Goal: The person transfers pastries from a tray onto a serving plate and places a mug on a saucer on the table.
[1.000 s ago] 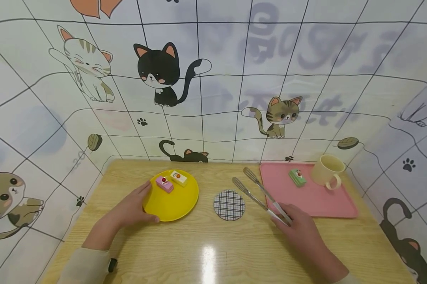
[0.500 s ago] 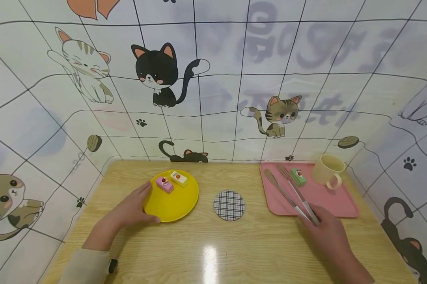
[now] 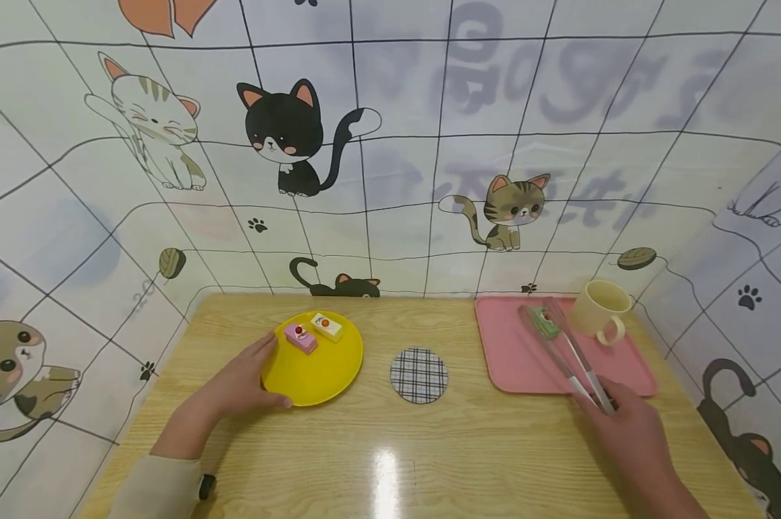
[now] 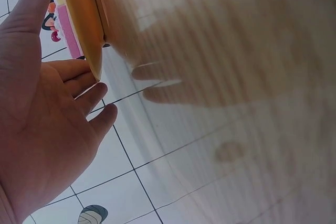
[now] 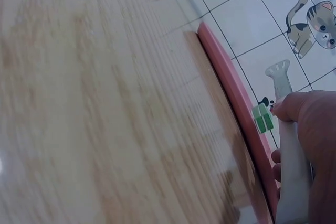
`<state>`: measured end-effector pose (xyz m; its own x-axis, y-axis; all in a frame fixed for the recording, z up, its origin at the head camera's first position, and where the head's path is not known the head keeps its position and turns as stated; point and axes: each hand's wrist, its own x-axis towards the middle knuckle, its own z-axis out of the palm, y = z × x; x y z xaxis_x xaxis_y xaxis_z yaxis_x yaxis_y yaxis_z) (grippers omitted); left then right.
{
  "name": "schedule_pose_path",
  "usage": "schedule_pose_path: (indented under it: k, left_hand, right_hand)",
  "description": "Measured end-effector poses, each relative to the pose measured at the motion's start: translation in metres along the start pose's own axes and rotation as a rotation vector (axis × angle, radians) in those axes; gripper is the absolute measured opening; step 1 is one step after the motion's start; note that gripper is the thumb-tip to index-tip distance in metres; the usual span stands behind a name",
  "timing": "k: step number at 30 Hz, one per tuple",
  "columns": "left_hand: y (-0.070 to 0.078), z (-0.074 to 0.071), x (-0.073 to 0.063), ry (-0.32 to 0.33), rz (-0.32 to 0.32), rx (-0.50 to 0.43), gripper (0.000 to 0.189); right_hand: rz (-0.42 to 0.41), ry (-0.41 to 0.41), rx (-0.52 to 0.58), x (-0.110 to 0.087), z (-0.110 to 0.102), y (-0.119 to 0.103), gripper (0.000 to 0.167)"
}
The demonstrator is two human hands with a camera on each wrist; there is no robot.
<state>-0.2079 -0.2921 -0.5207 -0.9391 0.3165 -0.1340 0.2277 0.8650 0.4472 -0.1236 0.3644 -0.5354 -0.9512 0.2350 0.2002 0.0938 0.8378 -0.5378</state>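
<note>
My left hand (image 3: 237, 386) rests at the left rim of a round yellow plate (image 3: 315, 375), thumb and fingers spread along its edge. On the plate are a pink toy cake slice (image 3: 301, 337) and a pale yellow one (image 3: 327, 326). My right hand (image 3: 630, 432) holds metal tongs (image 3: 588, 369) with light handles, also in the right wrist view (image 5: 291, 166). Their spread tips lie on either side of a green toy cake slice (image 3: 546, 323) over a pink tray (image 3: 513, 360). Whether the tips touch the slice, I cannot tell.
A cream mug (image 3: 599, 310) stands on the tray, close to the right tong arm. Between plate and tray lies a round checked coaster (image 3: 419, 375) on the wooden table (image 3: 390, 447). A cat-patterned sheet (image 3: 403, 180) rises behind the table and at both sides.
My right hand has moved right with the tongs, from near the coaster to over the tray, bringing the tips around the green cake slice. My left hand and the plate have stayed put.
</note>
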Motion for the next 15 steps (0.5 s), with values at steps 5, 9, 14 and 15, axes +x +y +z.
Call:
schedule_pose_path:
  k: [5, 9, 14, 15]
  left_hand:
    - [0.001, 0.0, -0.001, -0.003, -0.005, -0.008, 0.133]
    - [0.002, -0.001, -0.002, -0.007, -0.011, -0.01, 0.133]
    - [0.003, -0.001, -0.001, -0.001, -0.004, -0.011, 0.134]
    - [0.002, -0.001, -0.001, 0.003, -0.002, -0.012, 0.134]
  right_hand:
    - [0.0, 0.007, -0.014, 0.0, -0.006, 0.002, 0.051]
    - [0.01, -0.005, -0.012, 0.0, -0.008, 0.007, 0.048]
    - [0.028, -0.037, -0.037, 0.003, -0.008, 0.013, 0.048]
    - [0.034, -0.048, -0.043, 0.003, -0.008, 0.013, 0.049]
